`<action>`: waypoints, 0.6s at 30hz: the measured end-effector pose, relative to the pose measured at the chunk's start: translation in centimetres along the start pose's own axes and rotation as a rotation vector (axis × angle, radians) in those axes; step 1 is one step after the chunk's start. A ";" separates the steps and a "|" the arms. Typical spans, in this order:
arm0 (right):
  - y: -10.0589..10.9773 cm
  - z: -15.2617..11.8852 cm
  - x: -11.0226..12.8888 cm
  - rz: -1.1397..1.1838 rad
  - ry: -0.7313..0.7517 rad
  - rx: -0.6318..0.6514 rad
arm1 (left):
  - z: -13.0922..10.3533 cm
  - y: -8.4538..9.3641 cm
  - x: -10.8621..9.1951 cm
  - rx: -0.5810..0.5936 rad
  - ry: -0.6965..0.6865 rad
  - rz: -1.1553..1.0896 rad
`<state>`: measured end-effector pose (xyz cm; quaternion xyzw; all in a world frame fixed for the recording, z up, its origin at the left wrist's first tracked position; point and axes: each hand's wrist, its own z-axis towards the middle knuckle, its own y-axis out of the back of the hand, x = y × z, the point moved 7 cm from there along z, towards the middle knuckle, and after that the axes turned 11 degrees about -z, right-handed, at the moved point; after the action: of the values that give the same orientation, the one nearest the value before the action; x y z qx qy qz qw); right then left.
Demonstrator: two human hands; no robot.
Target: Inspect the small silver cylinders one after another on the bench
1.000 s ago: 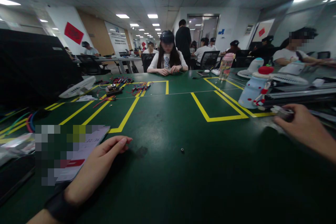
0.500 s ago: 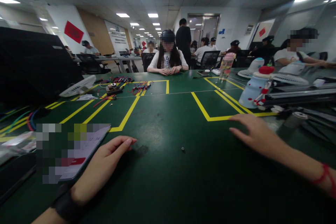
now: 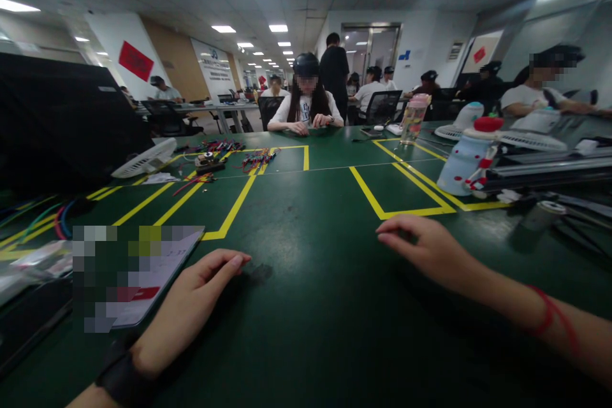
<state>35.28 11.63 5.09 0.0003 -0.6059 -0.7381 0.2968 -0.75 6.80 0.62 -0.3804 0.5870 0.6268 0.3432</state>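
My left hand point(image 3: 203, 287), with a black band at the wrist, is over the dark green table point(image 3: 306, 331), beside a phone-like device point(image 3: 174, 268) whose screen is partly pixelated. Its thumb presses against its curled fingers; whatever they may hold is hidden. On the other side, my right hand point(image 3: 425, 245) hovers near the corner of a yellow tape outline point(image 3: 382, 211). Thumb and forefinger tips come close together in a pinch, and I cannot make out anything between them. A red cord point(image 3: 545, 312) circles that wrist.
Bundles of coloured wires point(image 3: 258, 160) lie at the back left, near a white fan point(image 3: 146, 158). A blue bottle with a red top point(image 3: 459, 162), a pink-lidded bottle point(image 3: 415, 120) and a metal cylinder point(image 3: 544, 215) stand right. Another person point(image 3: 306, 105) sits opposite.
My right hand has moved left, and its thumb and forefinger have drawn together. The small dark cylinder on the table between my hands is no longer visible. My left hand has barely moved.
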 end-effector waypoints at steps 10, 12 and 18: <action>14.4 -8.0 -24.1 -0.550 -0.854 -0.139 | -0.2 -0.2 -0.3 0.009 -0.001 0.038; 14.5 -8.9 -25.6 -0.559 -0.889 -0.139 | -0.2 -0.1 -0.3 -0.007 0.011 0.047; 15.2 -9.8 -27.3 -0.590 -0.913 -0.222 | -0.2 -0.1 -0.2 0.000 0.037 0.042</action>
<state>67.89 13.49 6.26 -0.1810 -0.5660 -0.7745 -0.2170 -0.56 6.58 0.78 -0.3794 0.6011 0.6267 0.3193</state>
